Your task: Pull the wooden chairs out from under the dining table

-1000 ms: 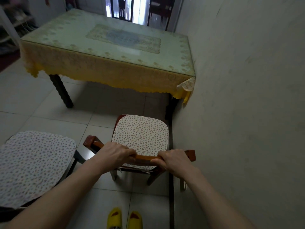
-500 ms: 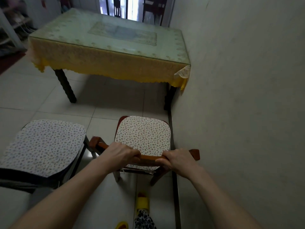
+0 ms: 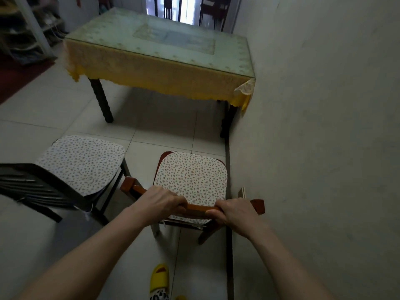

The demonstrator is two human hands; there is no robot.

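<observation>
— What have you got hold of?

— My left hand (image 3: 159,202) and right hand (image 3: 234,211) are both wrapped tight round the smooth curved top rail of the reddish wooden chair (image 3: 194,210). Its rounded-square cushion (image 3: 190,178) is pale cloth with small speckles.

— Where is it?

— Clear of the dining table (image 3: 164,50), on glossy tiles by the matte wall (image 3: 324,126). The table's glassy top sits over a yellow lace cloth. The dark slatted chair (image 3: 43,187) stands left, cushioned alike.
</observation>
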